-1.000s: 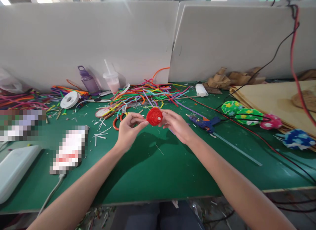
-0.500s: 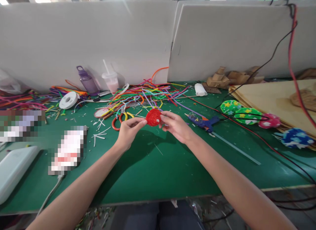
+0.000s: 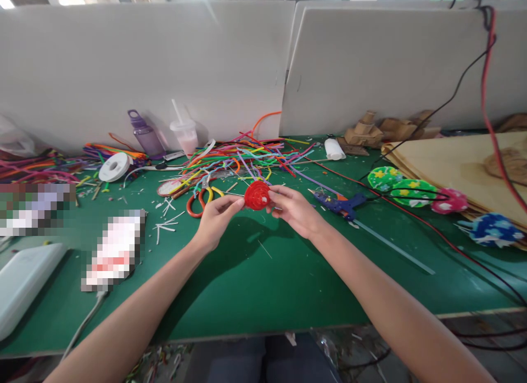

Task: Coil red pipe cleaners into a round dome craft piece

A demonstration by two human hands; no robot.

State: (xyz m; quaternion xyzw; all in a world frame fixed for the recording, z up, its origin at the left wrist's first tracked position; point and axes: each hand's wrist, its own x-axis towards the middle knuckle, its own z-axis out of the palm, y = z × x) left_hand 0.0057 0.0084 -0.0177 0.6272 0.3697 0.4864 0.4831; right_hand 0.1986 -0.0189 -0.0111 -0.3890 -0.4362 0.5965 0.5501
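Above the green table I hold a red coiled pipe-cleaner disc (image 3: 256,195), with a small white spot near its right side. My left hand (image 3: 214,218) is closed in a pinch at the disc's left edge. On the right edge, the thumb and fingers of my right hand (image 3: 294,210) grip it; some of those fingertips are hidden behind it. Scissors (image 3: 198,202) with orange and yellow handles lie just beyond my left hand. Right of my right hand rests a blue glue gun (image 3: 340,203) with a long clear glue stick (image 3: 395,247) in its back.
Loose coloured pipe cleaners (image 3: 230,161) heap up behind my hands. A purple bottle (image 3: 146,136), a drink cup (image 3: 185,135) and a white spool (image 3: 115,167) stand behind at left. Decorated discs (image 3: 414,192) and cables lie at right; a white power bank (image 3: 28,284) sits front left.
The red disc has shifted very slightly to the right and turned a little between my fingers. Both hands keep nearly the same place, and the table things have not moved.
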